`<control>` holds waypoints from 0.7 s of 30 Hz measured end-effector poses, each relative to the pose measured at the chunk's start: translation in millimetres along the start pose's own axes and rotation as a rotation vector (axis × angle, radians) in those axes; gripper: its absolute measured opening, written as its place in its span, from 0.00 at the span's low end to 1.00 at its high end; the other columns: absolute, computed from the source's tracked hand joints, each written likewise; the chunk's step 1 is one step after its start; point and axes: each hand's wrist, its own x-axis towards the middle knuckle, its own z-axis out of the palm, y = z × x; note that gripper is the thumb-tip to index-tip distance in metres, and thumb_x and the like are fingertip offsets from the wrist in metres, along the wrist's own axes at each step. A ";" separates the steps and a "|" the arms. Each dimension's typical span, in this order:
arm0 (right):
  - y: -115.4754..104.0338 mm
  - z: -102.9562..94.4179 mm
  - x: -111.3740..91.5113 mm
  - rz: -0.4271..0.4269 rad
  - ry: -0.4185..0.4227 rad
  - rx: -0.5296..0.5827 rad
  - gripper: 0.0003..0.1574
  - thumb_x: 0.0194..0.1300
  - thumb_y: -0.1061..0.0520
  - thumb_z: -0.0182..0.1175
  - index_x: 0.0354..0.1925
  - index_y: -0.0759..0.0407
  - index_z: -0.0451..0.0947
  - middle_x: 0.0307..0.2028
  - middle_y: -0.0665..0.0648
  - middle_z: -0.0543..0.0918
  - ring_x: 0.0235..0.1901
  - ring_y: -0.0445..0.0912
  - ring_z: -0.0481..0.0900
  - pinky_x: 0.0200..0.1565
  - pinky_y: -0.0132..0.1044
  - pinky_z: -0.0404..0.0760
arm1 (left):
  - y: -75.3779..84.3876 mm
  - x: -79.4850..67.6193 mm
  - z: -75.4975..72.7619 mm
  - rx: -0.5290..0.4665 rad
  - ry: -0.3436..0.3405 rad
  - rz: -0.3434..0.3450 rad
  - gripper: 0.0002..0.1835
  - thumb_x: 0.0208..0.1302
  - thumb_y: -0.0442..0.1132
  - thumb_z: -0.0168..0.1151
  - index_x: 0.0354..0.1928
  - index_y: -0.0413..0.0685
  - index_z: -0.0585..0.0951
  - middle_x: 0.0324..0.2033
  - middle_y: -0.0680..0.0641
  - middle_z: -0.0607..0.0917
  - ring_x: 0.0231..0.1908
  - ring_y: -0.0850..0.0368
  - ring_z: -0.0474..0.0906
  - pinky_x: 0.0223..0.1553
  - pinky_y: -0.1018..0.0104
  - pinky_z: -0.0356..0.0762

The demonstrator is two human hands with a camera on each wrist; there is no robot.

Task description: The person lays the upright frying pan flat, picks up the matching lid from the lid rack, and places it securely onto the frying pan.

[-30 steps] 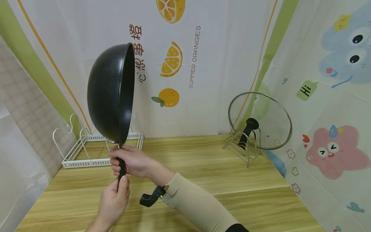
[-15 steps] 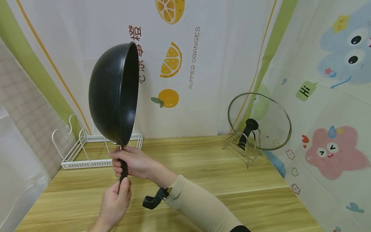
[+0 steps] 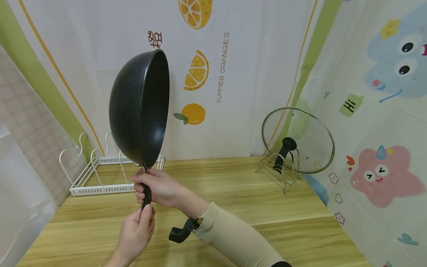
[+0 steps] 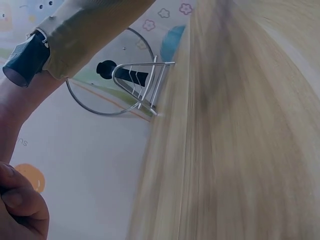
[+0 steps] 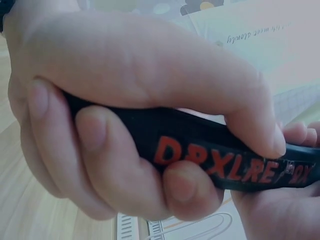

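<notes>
A deep black wok [image 3: 133, 107] is held up on end above the table, its bowl on top and its hollow turned right. My right hand [image 3: 161, 187] grips the black handle [image 5: 200, 160] just below the bowl, with fingers curled round it. Lower down, my left hand [image 3: 136, 230] holds the handle's end, thumb laid along it. Red lettering shows on the handle in the right wrist view. Behind the wok stands a white metal rack [image 3: 103, 188] with curved uprights, partly hidden by wok and right hand.
A glass lid [image 3: 310, 137] with a black knob leans in a small wire stand [image 3: 285, 178] at the back right. The wood-grain table [image 3: 227, 193] meets printed curtains at the back and sides. A black camera [image 3: 181, 233] hangs at my right wrist.
The wok has shifted a little to the right, carried by both hands, and has turned so that more of its hollow shows. Both grips look the same.
</notes>
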 end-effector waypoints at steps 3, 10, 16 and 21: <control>0.8 -1.8 -0.9 -0.009 -0.004 -0.016 0.13 0.87 0.57 0.50 0.38 0.50 0.68 0.26 0.49 0.68 0.25 0.43 0.69 0.33 0.32 0.75 | 1.2 0.2 0.6 -0.032 -0.026 -0.004 0.22 0.90 0.32 0.39 0.32 0.30 0.71 0.13 0.43 0.59 0.12 0.42 0.48 0.07 0.57 0.47; 0.7 -1.8 -2.7 -0.014 0.022 -0.012 0.15 0.86 0.56 0.51 0.35 0.50 0.68 0.23 0.48 0.68 0.24 0.43 0.69 0.32 0.32 0.76 | 6.8 0.3 0.4 -0.043 -0.077 -0.063 0.24 0.92 0.36 0.37 0.30 0.32 0.68 0.12 0.41 0.56 0.11 0.38 0.46 0.05 0.65 0.51; -1.2 -1.0 -2.1 -0.006 0.052 0.019 0.15 0.85 0.57 0.52 0.35 0.51 0.68 0.23 0.49 0.67 0.24 0.43 0.66 0.31 0.33 0.75 | 10.1 2.2 -0.6 -0.075 -0.136 -0.069 0.26 0.93 0.38 0.35 0.29 0.34 0.64 0.12 0.40 0.54 0.11 0.38 0.44 0.05 0.68 0.51; -2.3 -2.7 -3.0 -0.016 0.059 0.018 0.17 0.85 0.57 0.51 0.33 0.51 0.68 0.23 0.48 0.67 0.24 0.42 0.66 0.31 0.33 0.75 | 14.6 5.6 -4.6 -0.076 -0.207 -0.113 0.28 0.94 0.42 0.33 0.28 0.33 0.62 0.12 0.38 0.53 0.11 0.37 0.44 0.05 0.68 0.51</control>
